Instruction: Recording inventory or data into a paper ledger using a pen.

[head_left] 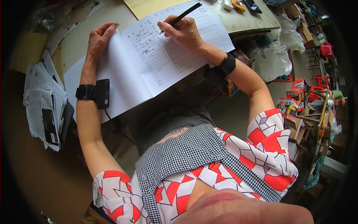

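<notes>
An open notebook (158, 63) with a ruled, partly handwritten grid page lies at the table's near edge. My right hand (184, 33) grips a black pen (189, 11), its tip down at the written column of the right page. My left hand (100, 41) is closed at the top of the blank left-hand page (121, 80), which curves up beside the fingers; its thumb and fingertips are pressed together there. Black straps circle both wrists, and a small black box (102, 93) sits by the left one.
Yellow paper (147, 7) lies beyond the notebook on the pale table (238, 24). A yellow tape measure (237, 5) and a dark handheld device (253, 5) rest at far right. Stacked papers (43, 97) stand at left. White plastic bags (274, 61) and red boxes (289, 106) crowd the right.
</notes>
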Demonstrator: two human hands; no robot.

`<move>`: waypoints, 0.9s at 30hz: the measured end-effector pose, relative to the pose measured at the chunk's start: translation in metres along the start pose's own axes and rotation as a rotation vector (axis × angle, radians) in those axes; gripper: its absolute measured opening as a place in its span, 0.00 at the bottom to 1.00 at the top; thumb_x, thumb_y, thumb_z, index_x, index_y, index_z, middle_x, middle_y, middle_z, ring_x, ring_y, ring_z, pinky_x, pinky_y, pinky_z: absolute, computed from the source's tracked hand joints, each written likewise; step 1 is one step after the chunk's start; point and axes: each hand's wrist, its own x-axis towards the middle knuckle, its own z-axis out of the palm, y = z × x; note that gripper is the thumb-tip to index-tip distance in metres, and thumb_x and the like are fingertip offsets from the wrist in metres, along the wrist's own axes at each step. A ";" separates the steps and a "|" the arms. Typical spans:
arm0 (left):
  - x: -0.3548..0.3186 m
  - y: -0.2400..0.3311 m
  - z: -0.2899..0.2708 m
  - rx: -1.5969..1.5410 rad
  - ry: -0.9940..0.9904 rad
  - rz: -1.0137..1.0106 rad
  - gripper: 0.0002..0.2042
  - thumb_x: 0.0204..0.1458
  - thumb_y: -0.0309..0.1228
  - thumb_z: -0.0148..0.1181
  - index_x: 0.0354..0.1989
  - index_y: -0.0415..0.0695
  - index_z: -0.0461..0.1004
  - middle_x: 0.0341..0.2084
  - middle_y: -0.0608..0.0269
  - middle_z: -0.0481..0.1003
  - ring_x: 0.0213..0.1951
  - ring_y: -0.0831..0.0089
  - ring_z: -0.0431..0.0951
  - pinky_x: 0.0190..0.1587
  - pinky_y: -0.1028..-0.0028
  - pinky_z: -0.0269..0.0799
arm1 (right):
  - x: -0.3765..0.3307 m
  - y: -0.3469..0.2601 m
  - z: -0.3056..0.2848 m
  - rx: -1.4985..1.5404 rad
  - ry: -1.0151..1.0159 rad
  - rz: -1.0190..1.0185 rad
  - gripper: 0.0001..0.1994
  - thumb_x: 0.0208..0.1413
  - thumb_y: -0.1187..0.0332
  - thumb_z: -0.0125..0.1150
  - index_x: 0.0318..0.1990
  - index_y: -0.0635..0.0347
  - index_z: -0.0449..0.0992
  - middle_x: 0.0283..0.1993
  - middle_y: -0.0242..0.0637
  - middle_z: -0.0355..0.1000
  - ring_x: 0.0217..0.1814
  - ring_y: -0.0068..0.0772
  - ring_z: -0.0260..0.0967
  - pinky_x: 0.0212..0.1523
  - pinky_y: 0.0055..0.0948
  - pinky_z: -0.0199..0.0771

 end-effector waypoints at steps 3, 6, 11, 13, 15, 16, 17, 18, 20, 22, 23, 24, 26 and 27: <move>-0.001 0.003 -0.001 -0.003 -0.007 -0.017 0.14 0.55 0.41 0.59 0.41 0.46 0.81 0.28 0.66 0.80 0.25 0.82 0.76 0.32 0.80 0.74 | 0.000 0.000 0.000 0.002 0.013 0.006 0.12 0.57 0.66 0.59 0.28 0.66 0.79 0.18 0.35 0.74 0.18 0.21 0.71 0.22 0.21 0.71; -0.001 -0.002 0.001 -0.037 0.012 0.007 0.14 0.54 0.41 0.59 0.41 0.46 0.81 0.28 0.66 0.81 0.25 0.82 0.77 0.33 0.81 0.75 | -0.002 0.003 0.001 0.004 -0.008 0.079 0.13 0.60 0.63 0.58 0.32 0.64 0.80 0.21 0.32 0.75 0.22 0.18 0.71 0.25 0.18 0.70; 0.000 -0.004 0.000 -0.017 -0.009 0.020 0.14 0.54 0.42 0.60 0.42 0.46 0.81 0.29 0.66 0.81 0.26 0.82 0.77 0.33 0.80 0.75 | -0.003 -0.001 -0.001 -0.013 -0.009 0.087 0.13 0.60 0.63 0.57 0.32 0.64 0.80 0.21 0.32 0.75 0.23 0.18 0.70 0.25 0.19 0.69; 0.001 -0.006 0.000 -0.008 -0.006 0.045 0.14 0.54 0.42 0.60 0.42 0.47 0.81 0.29 0.66 0.81 0.27 0.82 0.77 0.34 0.80 0.75 | -0.003 0.000 -0.001 -0.006 0.002 0.063 0.12 0.59 0.64 0.57 0.31 0.64 0.80 0.20 0.33 0.75 0.21 0.19 0.70 0.23 0.20 0.70; 0.001 -0.007 0.001 0.002 0.007 0.062 0.14 0.54 0.42 0.60 0.42 0.47 0.81 0.30 0.66 0.81 0.27 0.81 0.78 0.34 0.80 0.75 | -0.002 0.001 0.000 0.011 0.032 0.024 0.12 0.57 0.65 0.58 0.29 0.66 0.79 0.17 0.34 0.74 0.17 0.21 0.70 0.21 0.21 0.69; 0.001 -0.006 0.001 0.002 0.002 0.058 0.15 0.54 0.42 0.59 0.42 0.47 0.81 0.30 0.66 0.81 0.27 0.81 0.78 0.35 0.80 0.75 | -0.002 0.001 0.000 0.010 0.035 0.014 0.12 0.57 0.65 0.58 0.28 0.66 0.79 0.17 0.34 0.74 0.17 0.21 0.70 0.21 0.21 0.69; 0.001 -0.004 0.001 0.002 -0.003 0.054 0.15 0.54 0.42 0.59 0.42 0.48 0.81 0.30 0.66 0.81 0.27 0.81 0.78 0.35 0.80 0.75 | -0.002 0.002 0.000 0.010 0.039 0.004 0.12 0.57 0.66 0.58 0.28 0.66 0.79 0.17 0.34 0.74 0.17 0.21 0.70 0.21 0.21 0.69; 0.001 -0.003 0.001 0.003 -0.008 0.048 0.15 0.54 0.42 0.59 0.43 0.48 0.81 0.30 0.66 0.81 0.27 0.81 0.78 0.35 0.80 0.75 | -0.002 0.003 0.000 0.011 0.041 -0.005 0.12 0.57 0.66 0.58 0.28 0.66 0.79 0.17 0.34 0.73 0.17 0.21 0.70 0.20 0.21 0.69; 0.002 -0.006 0.000 0.020 0.001 0.059 0.15 0.54 0.42 0.59 0.43 0.48 0.81 0.30 0.66 0.81 0.28 0.81 0.78 0.36 0.80 0.75 | -0.002 0.002 0.000 -0.007 0.024 -0.018 0.12 0.57 0.66 0.58 0.28 0.66 0.79 0.17 0.35 0.73 0.17 0.21 0.70 0.20 0.21 0.69; 0.002 -0.008 0.001 0.022 0.007 0.070 0.14 0.55 0.41 0.59 0.42 0.47 0.81 0.30 0.67 0.81 0.27 0.82 0.77 0.34 0.81 0.74 | -0.002 0.001 -0.001 -0.017 0.014 -0.024 0.12 0.57 0.66 0.57 0.28 0.66 0.79 0.17 0.35 0.73 0.17 0.22 0.70 0.20 0.22 0.69; 0.002 -0.008 0.002 0.017 0.011 0.073 0.13 0.55 0.40 0.59 0.42 0.46 0.81 0.29 0.68 0.80 0.25 0.84 0.76 0.31 0.83 0.73 | -0.002 0.001 -0.001 -0.017 0.012 -0.024 0.12 0.58 0.66 0.57 0.28 0.66 0.79 0.17 0.35 0.73 0.17 0.22 0.70 0.20 0.22 0.69; 0.002 -0.007 0.002 0.013 0.015 0.076 0.12 0.56 0.38 0.59 0.42 0.45 0.81 0.29 0.69 0.80 0.24 0.86 0.74 0.29 0.84 0.72 | -0.002 0.000 -0.001 -0.015 0.009 -0.024 0.12 0.58 0.66 0.57 0.28 0.67 0.79 0.17 0.35 0.73 0.16 0.22 0.70 0.20 0.22 0.69; 0.002 -0.007 0.003 0.001 0.020 0.085 0.12 0.56 0.38 0.58 0.42 0.45 0.81 0.29 0.69 0.80 0.24 0.86 0.74 0.29 0.84 0.71 | -0.001 -0.003 -0.002 -0.027 0.000 -0.014 0.12 0.58 0.66 0.57 0.28 0.67 0.79 0.17 0.35 0.73 0.16 0.23 0.70 0.20 0.22 0.69; 0.002 -0.007 0.003 -0.004 0.022 0.090 0.12 0.56 0.37 0.58 0.42 0.45 0.81 0.29 0.70 0.80 0.24 0.86 0.74 0.29 0.84 0.71 | -0.002 -0.004 -0.003 -0.034 -0.004 -0.010 0.13 0.58 0.66 0.57 0.28 0.67 0.79 0.17 0.35 0.73 0.16 0.23 0.70 0.19 0.22 0.69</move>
